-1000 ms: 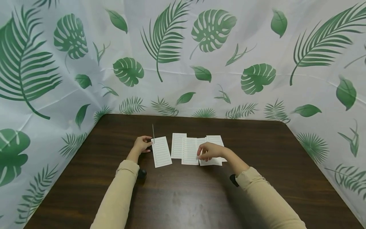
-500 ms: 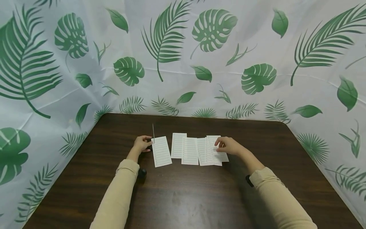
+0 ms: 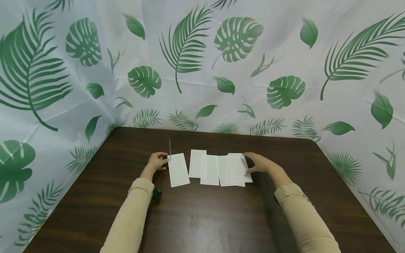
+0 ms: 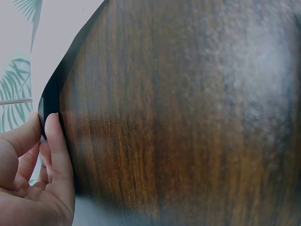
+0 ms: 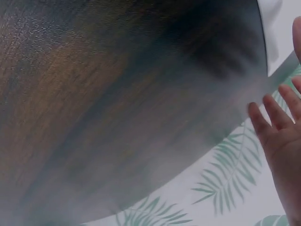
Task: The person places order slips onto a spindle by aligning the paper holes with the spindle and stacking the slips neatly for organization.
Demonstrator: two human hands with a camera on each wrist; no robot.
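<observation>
At the left of the row, my left hand (image 3: 157, 161) pinches the black base (image 4: 51, 101) of a paper spike, whose thin metal rod (image 3: 169, 147) stands upright. A lined white paper slip (image 3: 179, 170) lies at the foot of the rod, close beside the fingertips. My right hand (image 3: 259, 163) reaches over the right edge of the rightmost slip (image 3: 238, 165), thumb and fingers spread apart with nothing held. Between the hands lie more lined slips (image 3: 210, 170), the right ones overlapping. In the right wrist view the fingers (image 5: 277, 113) are extended beside a white paper corner.
The dark wooden table (image 3: 202, 218) has rounded far corners. Behind and beside it hangs a white cloth (image 3: 190, 102) printed with green leaves. A black device (image 3: 157, 193) sits at the left wrist.
My right hand has moved right across the overlapping slips to the far right one, its fingers now spread wider. The left hand has kept its hold at the spike.
</observation>
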